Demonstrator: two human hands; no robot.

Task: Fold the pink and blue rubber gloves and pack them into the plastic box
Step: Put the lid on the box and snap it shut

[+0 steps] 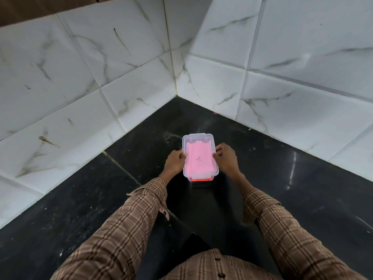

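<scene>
A clear plastic box [198, 136] with its lid on stands on the black counter, in the corner of the tiled walls. Through the lid I see the folded pink glove [198, 158] filling the box. The blue glove is hidden from view. A red-orange clip [201, 179] shows at the box's near end. My left hand [175, 163] grips the left long side of the box. My right hand [227, 159] grips the right long side, fingers curled over the lid's edge.
The black stone counter [101, 209] runs toward me, with a seam at the left. White marble-patterned tiled walls [121, 77] meet in a corner just behind the box. My checked sleeves fill the lower view.
</scene>
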